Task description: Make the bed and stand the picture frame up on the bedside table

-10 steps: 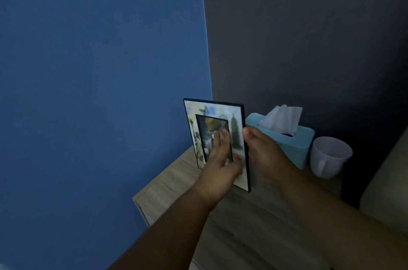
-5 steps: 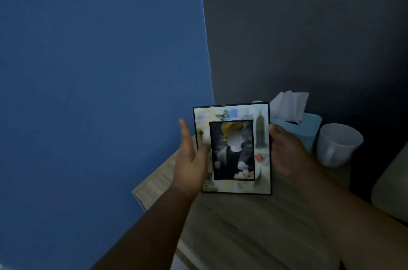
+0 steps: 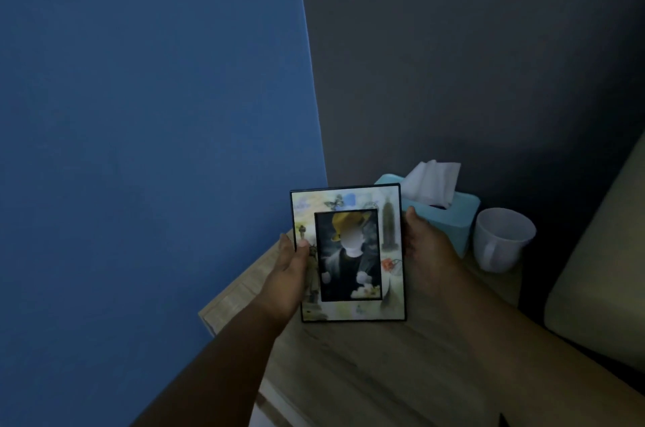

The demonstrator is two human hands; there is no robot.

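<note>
The picture frame has a pale decorated border, a thin black edge and a dark photo in the middle. It stands upright, facing me, with its bottom edge on the wooden bedside table. My left hand grips its left edge, thumb on the front. My right hand holds its right edge from the side and behind. At the far right only a pale corner of the bed shows.
A light blue tissue box with a white tissue sticking up stands right behind the frame. A white mug stands to its right. A blue wall is on the left, a dark grey wall behind.
The frame has turned from edge-on to facing me. My left hand has gone from lying flat on the front to gripping the left edge. My right hand stays on the right edge.
</note>
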